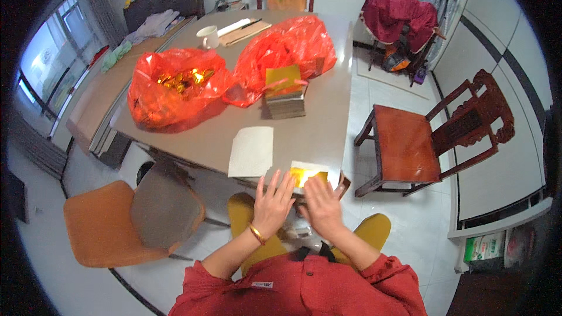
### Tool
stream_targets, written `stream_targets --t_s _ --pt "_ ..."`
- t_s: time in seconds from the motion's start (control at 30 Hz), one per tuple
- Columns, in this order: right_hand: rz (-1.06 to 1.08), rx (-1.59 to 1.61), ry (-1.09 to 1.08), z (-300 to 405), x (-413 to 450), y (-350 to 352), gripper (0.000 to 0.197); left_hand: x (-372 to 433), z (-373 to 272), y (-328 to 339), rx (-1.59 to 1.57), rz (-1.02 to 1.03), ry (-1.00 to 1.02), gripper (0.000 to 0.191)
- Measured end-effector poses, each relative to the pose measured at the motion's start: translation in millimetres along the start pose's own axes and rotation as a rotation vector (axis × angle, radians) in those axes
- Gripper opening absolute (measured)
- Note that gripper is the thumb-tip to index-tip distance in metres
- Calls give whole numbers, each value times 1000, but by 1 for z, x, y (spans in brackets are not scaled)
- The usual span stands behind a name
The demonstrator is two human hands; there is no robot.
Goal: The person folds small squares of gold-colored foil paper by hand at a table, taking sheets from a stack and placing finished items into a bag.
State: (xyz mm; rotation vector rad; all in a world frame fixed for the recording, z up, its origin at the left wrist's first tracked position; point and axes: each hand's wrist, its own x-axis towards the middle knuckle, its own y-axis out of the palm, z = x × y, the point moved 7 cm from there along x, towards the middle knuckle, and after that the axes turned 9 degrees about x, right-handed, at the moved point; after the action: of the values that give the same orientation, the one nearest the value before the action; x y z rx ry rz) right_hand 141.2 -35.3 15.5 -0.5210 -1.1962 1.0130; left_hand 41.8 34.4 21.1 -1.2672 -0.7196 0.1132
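Note:
A sheet of shiny gold foil paper (pixel 303 176) with a pale border lies at the table's near edge. My right hand (pixel 322 204) rests its fingers over the sheet's lower right part, palm down. Beside it, my left hand (pixel 274 204) is spread flat, its fingertips at the sheet's left edge. Neither hand grasps anything that I can see. To the left lies a blank white sheet (pixel 251 151). Farther back stands a thick stack of gold-topped paper (pixel 284 98), with a pinkish strip across its top.
A red plastic bag (pixel 175 109) holds crumpled or folded gold foil pieces; a second red bag (pixel 303 39) slumps behind the stack. A white mug (pixel 208 37) and a notebook with a pen (pixel 246 33) sit at the back. Chairs stand left (pixel 105 228) and right (pixel 404 145).

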Motion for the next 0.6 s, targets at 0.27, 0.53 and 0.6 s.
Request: stream_targets --t_s 0.27,0.53,0.6 --pt "-48 -47 -19 -14 -11 -32 50 2 3 -6 61 -6 -28 53" --pt "-73 20 14 -15 -18 -27 48 7 -42 3 0 -52 59 53" --pt "-58 -28 -8 -17 -13 -27 47 -1 -22 4 52 -81 72 47"
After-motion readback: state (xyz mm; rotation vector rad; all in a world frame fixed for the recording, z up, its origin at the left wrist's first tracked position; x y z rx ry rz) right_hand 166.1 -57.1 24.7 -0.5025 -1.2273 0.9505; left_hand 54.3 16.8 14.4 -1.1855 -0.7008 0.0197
